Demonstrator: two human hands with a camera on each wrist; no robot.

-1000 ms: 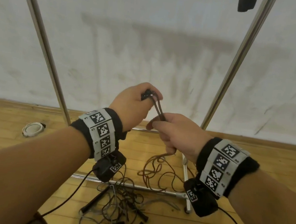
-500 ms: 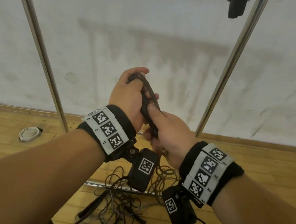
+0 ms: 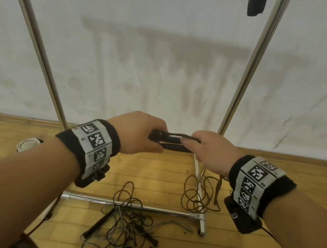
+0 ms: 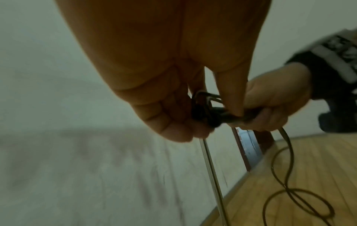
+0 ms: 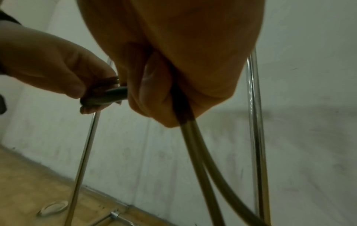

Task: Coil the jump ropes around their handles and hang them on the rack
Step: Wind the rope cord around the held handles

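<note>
Below, tangled jump ropes (image 3: pixel 123 229) across rack base (image 3: pixel 131 205); white disc (image 3: pixel 28 143) leftward

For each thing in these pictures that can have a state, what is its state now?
Black jump rope handles: held level between both hands.
Left hand: grips one end of the handles.
Right hand: grips the other end and the cord.
Thin brown cord: hangs loose, looped on the floor.
Tangled pile of other jump ropes: uncoiled on the wooden floor.
Metal rack: upright.
</note>
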